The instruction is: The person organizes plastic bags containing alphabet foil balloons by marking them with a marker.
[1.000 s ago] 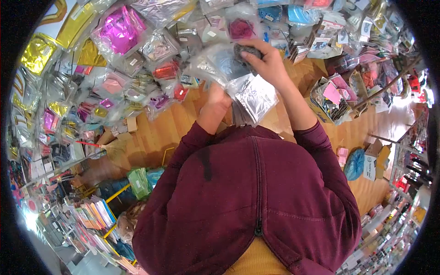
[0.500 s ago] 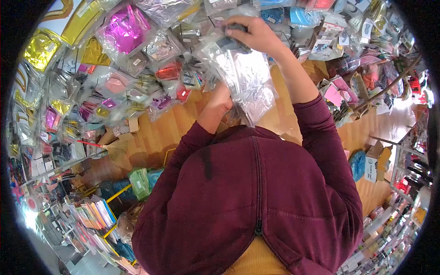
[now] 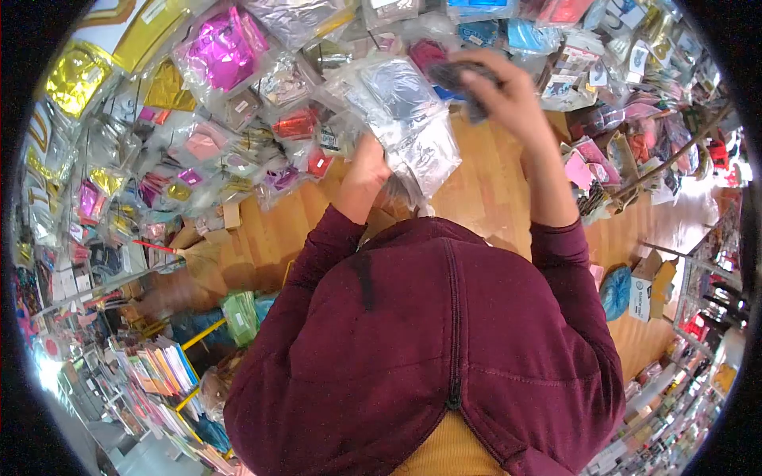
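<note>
My left hand (image 3: 367, 166) is closed on the lower left side of several clear plastic packets (image 3: 425, 143), its fingers partly hidden behind them. The packets are shiny and hang in front of my chest, and a grey-blue sheet shows through the upper one. My right hand (image 3: 508, 94), slightly smeared by motion, grips a dark grey cloth (image 3: 454, 75). Held to the right of the packets' top edge, the cloth is apart from them and droops a little below my fingers.
Bagged goods hang ahead, among them a magenta foil packet (image 3: 222, 49) and a yellow foil packet (image 3: 78, 79). Behind the packets lies a wooden floor (image 3: 492, 174). An open cardboard box (image 3: 647, 289) and a blue bag (image 3: 616, 292) stand at right, a broom (image 3: 198, 258) at left.
My right hand has moved right and slightly down with the dark cloth, off the packets' upper part. The packets and my left hand have shifted slightly left, and more of the packets shows.
</note>
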`<state>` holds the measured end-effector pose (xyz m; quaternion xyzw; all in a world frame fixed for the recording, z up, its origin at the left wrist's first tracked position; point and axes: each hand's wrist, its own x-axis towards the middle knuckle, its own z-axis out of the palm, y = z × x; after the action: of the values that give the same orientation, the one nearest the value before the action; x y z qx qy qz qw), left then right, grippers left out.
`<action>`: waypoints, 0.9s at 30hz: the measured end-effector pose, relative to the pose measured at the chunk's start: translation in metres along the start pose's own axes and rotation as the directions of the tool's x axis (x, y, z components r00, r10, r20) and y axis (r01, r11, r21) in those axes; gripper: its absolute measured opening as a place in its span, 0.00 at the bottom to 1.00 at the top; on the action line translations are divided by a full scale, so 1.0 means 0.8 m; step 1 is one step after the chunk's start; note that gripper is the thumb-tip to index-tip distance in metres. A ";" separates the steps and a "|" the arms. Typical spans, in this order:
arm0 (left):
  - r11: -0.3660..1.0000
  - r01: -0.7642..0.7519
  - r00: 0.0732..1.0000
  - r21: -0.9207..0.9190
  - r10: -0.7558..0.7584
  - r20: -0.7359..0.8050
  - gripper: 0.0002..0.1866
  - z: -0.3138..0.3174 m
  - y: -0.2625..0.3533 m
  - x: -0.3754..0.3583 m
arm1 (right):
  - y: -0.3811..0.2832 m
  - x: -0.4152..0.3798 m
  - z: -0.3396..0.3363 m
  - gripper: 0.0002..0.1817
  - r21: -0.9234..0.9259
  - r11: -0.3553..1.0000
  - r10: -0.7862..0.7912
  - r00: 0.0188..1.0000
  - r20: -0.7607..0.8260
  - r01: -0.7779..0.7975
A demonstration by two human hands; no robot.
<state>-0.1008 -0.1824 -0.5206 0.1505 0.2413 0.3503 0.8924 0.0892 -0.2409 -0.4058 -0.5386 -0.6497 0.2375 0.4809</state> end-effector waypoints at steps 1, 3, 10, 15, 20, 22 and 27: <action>1.000 0.012 1.000 0.007 -0.012 0.013 0.19 0.003 -0.001 0.001 | -0.018 -0.002 0.018 0.14 -0.046 0.997 -0.063 0.998 -0.013 0.062; 0.998 0.010 1.000 0.056 -0.008 -0.024 0.19 0.012 -0.005 -0.003 | -0.001 -0.017 0.075 0.23 -0.210 0.921 -0.317 0.944 0.089 0.329; 0.984 0.038 0.995 0.174 -0.020 -0.103 0.19 0.042 -0.032 -0.028 | 0.073 -0.001 0.091 0.16 -0.407 0.911 -0.145 0.976 -0.162 0.068; 0.986 0.041 0.993 0.160 -0.022 -0.118 0.19 0.029 -0.030 -0.016 | 0.054 -0.017 0.085 0.17 -0.413 0.907 -0.104 0.994 -0.025 0.084; 0.996 -0.028 0.994 0.084 0.037 -0.107 0.17 -0.021 -0.022 -0.009 | 0.010 -0.047 0.115 0.21 -0.356 0.906 -0.251 0.968 -0.020 0.228; 0.993 -0.035 0.995 0.108 0.045 -0.093 0.17 -0.023 -0.022 -0.009 | 0.022 -0.044 0.112 0.21 -0.399 0.893 -0.250 0.966 -0.059 0.207; 0.969 0.046 0.984 0.242 -0.002 -0.179 0.17 0.001 -0.026 -0.023 | 0.080 -0.028 0.065 0.16 -0.292 0.932 0.185 0.974 -0.132 -0.217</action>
<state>-0.1009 -0.2100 -0.5231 0.2248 0.3631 0.3188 0.8462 0.0724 -0.2311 -0.4894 -0.6814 -0.5945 0.1549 0.3980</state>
